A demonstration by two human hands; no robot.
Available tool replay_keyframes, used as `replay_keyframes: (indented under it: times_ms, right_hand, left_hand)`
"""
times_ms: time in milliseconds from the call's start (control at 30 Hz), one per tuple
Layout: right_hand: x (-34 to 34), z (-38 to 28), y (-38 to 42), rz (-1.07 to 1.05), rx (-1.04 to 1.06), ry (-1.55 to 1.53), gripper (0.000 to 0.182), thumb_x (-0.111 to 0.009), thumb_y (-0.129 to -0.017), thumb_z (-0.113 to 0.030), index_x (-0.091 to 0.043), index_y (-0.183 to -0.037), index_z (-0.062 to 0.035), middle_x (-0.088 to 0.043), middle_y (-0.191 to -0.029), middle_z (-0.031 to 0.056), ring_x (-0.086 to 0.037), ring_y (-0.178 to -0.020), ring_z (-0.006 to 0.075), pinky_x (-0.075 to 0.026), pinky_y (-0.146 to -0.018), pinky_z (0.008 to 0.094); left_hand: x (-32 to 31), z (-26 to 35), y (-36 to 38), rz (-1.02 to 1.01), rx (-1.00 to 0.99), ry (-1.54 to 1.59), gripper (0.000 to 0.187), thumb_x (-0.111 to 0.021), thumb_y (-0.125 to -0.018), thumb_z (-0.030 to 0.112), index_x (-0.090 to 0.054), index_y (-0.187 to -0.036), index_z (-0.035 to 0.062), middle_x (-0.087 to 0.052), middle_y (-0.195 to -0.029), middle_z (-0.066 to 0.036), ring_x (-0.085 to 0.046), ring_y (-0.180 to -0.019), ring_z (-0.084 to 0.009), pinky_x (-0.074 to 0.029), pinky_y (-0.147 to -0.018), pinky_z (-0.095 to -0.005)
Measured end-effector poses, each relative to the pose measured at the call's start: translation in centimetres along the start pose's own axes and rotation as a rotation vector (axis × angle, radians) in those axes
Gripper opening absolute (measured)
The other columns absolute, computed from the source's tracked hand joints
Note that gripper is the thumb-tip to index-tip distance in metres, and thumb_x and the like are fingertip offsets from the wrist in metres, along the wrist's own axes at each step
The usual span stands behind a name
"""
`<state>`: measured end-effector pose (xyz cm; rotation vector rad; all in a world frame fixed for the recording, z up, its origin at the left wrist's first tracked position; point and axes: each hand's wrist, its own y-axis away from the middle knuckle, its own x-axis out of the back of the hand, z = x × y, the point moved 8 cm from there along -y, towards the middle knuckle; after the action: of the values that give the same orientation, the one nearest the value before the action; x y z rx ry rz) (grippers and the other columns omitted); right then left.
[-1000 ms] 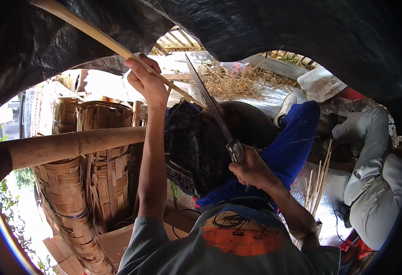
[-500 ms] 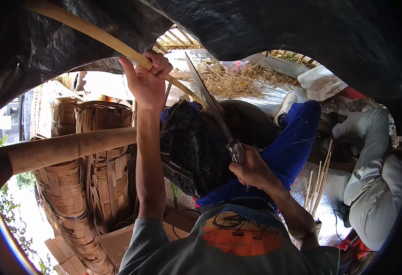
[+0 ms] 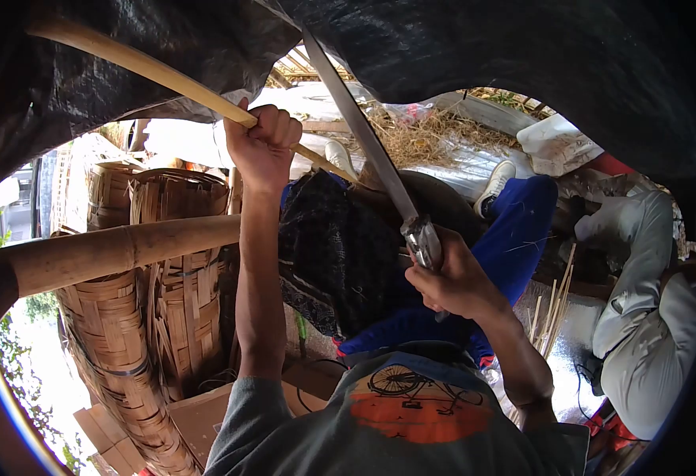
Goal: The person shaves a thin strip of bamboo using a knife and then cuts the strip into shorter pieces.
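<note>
My left hand (image 3: 262, 147) is wrapped round a long pale bamboo strip (image 3: 153, 70), raised in front of me. The strip runs from the upper left down past my fist to near the dark cloth (image 3: 324, 254) over my lap. In my right hand (image 3: 463, 278) is the handle of a large knife (image 3: 368, 135), its long blade pointing up and slightly left. The blade stands to the right of the strip, apart from my left hand. Where the strip's lower end rests is partly hidden behind the blade.
Tall woven bamboo baskets (image 3: 110, 341) stand at left, below a thick bamboo pole (image 3: 126, 247). Black plastic sheeting (image 3: 475, 47) hangs overhead. Another person's pale trousers (image 3: 641, 325) are at right, near thin bamboo sticks (image 3: 554, 305). Straw (image 3: 423, 139) lies ahead.
The fingers of my left hand, partly spread before, have closed round the strip. My right hand has raised the knife, so its blade reaches higher and its tip sits further left.
</note>
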<state>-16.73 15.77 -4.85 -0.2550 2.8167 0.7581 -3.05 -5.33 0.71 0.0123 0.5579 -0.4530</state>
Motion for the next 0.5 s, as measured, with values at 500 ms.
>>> replay_keyframes:
  times_ms: [500]
  right_hand:
    - [-0.6,-2.0,-1.0,-0.060,-0.009,-0.211,0.017,-0.050,-0.077,0.007,-0.040,-0.079,-0.0071,-0.039,-0.051,-0.0008,-0.035,-0.034,0.0065,-0.026,-0.033,0.0251]
  left_hand:
    - [1.9,0.8,0.2,0.162,-0.043,-0.018,0.049,-0.028,-0.093,0.038,-0.016,-0.051,0.0156,-0.013,-0.046,0.002,-0.010,-0.045,-0.0114,-0.013,-0.046,-0.0298]
